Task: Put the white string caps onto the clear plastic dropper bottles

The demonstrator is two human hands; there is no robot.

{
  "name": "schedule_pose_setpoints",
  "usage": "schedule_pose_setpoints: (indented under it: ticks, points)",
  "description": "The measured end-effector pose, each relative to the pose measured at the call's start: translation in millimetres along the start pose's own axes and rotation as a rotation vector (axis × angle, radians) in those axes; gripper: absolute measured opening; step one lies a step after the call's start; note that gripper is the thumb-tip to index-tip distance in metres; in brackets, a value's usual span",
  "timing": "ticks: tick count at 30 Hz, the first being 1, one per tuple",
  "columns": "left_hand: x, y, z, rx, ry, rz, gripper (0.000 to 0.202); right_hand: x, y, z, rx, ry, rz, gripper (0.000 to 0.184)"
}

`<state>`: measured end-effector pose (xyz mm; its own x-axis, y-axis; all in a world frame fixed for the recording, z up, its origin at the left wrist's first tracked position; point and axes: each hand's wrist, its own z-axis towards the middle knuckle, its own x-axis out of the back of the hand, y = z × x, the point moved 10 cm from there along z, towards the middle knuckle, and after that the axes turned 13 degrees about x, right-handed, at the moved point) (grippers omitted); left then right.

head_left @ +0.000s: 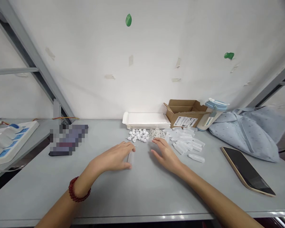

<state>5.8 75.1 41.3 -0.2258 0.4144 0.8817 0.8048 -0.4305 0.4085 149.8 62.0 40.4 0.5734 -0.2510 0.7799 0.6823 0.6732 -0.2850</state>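
My left hand (115,156) rests on the grey table (142,193) with its fingers curled round a small translucent plastic bottle (131,157). A red bead bracelet (76,191) sits on that wrist. My right hand (165,153) lies to the right of it, fingers stretched out and slightly spread, holding nothing. Its fingertips point toward a heap of thin translucent rings (156,133). Left of the rings lies a pile of small white caps (139,135). Several more translucent bottles (186,141) lie just right of my right hand.
Stacked white trays (146,120) and an open cardboard box (186,113) stand against the wall. A lidded cup (212,114), a light blue cloth bag (249,129) and a tablet (248,171) are at the right. A blurred dark object (67,139) and a power strip (10,139) sit left.
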Motion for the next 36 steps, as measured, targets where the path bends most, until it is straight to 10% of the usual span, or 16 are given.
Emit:
schedule_pose_setpoints:
  ticks: [9,27,36]
  points:
    - [30.6,31.5,-4.4,-0.09,0.326,-0.328,0.021,18.0,-12.6,2.3,0.032,0.161,0.108,0.03]
    - [12.7,24.1,5.3,-0.007,0.406,-0.774,0.02,19.0,-80.7,0.4,0.417,0.049,0.011,0.063]
    - [12.7,22.2,5.2,-0.013,0.468,-0.794,0.021,18.1,-72.8,2.7,0.364,0.07,-0.007,0.062]
